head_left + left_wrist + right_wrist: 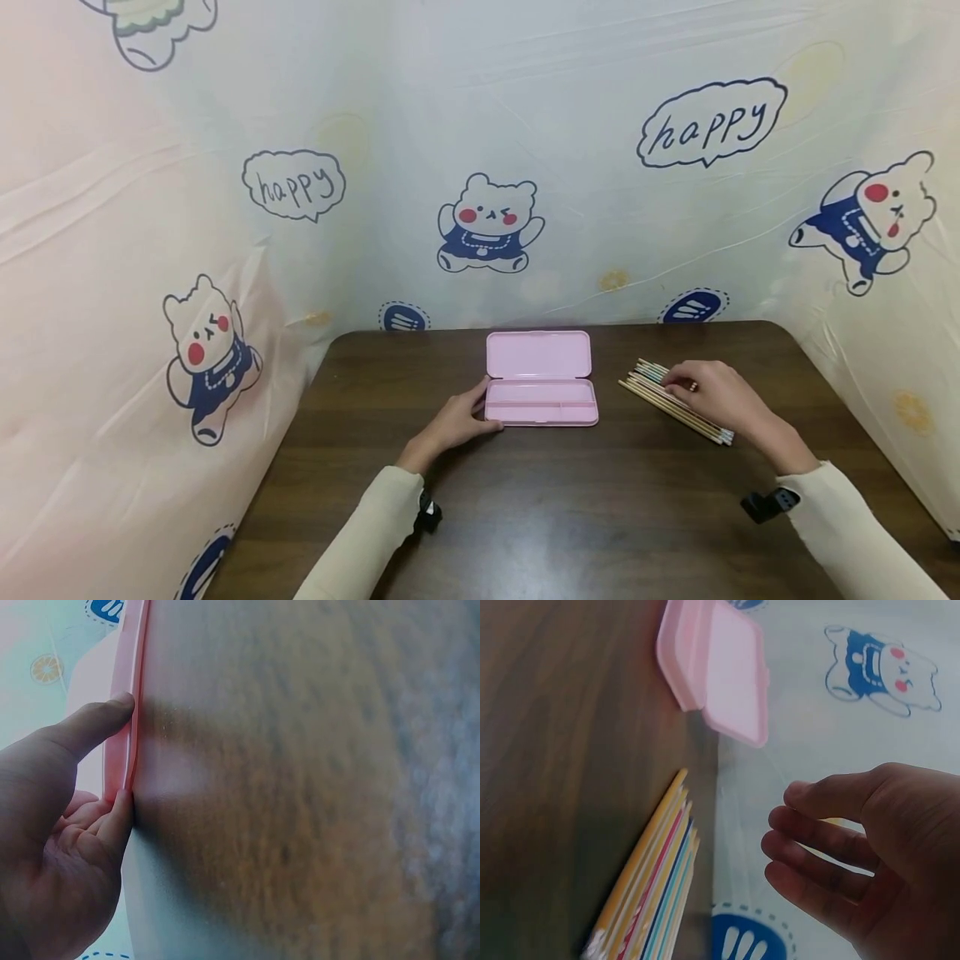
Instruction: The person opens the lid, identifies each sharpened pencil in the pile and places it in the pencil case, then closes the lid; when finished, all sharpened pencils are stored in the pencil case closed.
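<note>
A pink pencil case (pixel 540 415) lies with its lid (pixel 538 354) tipped back; inside are a long rear compartment and a divided front one. My left hand (pixel 453 421) holds its left end, thumb at the front corner and fingers at the side. In the left wrist view, the thumb and fingers grip the pink edge (pixel 129 754). To the right, a bundle of pencils (pixel 667 404) lies slantwise on the table. My right hand (pixel 716 400) hovers by the pencils, its fingers loosely bent with nothing between them in the right wrist view.
The dark wooden table (pixel 555 517) ends at the back against a pale curtain (pixel 585 217) printed with bears. More of this curtain hangs along both sides. A black camera is strapped to each wrist.
</note>
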`<state>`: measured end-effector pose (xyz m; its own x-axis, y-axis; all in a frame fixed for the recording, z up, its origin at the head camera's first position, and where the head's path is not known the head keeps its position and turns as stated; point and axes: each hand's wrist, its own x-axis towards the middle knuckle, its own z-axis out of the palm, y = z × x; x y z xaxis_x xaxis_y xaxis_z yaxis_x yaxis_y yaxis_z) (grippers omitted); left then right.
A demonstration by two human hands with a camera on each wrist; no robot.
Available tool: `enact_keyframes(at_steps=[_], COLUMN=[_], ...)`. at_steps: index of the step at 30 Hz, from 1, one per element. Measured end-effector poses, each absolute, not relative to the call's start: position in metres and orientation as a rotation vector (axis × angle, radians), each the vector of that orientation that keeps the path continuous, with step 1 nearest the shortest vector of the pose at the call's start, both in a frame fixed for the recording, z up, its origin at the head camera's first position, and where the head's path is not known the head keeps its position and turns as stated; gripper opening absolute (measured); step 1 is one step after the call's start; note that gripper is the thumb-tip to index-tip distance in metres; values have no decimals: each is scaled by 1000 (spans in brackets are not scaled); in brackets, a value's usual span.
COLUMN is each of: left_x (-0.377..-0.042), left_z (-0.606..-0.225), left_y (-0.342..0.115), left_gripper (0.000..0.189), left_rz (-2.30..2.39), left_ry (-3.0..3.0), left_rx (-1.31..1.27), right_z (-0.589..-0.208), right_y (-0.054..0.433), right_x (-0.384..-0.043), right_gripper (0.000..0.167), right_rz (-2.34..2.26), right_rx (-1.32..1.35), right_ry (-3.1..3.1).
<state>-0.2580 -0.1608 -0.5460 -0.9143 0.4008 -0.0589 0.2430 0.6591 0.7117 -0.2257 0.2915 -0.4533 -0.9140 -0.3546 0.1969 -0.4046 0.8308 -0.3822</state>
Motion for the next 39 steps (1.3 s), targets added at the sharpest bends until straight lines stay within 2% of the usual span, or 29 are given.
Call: enact_keyframes(at_steps=[21, 34, 39], left_x=[-262, -259, -259], left_z=[-546, -548, -548], left_y=[-162, -161, -162], left_gripper=[102, 102, 102], left_rz=[1081, 1078, 1078], left_ry=[2662, 2662, 2660], left_rx=[497, 508, 505], right_z=[-515, -521, -522], right_y=[347, 351, 352], right_x=[-204, -200, -198], right_gripper=[8, 21, 21], right_rz=[605, 513, 503], right_rx=[469, 499, 505], right_ry=[-3031, -3028, -3034])
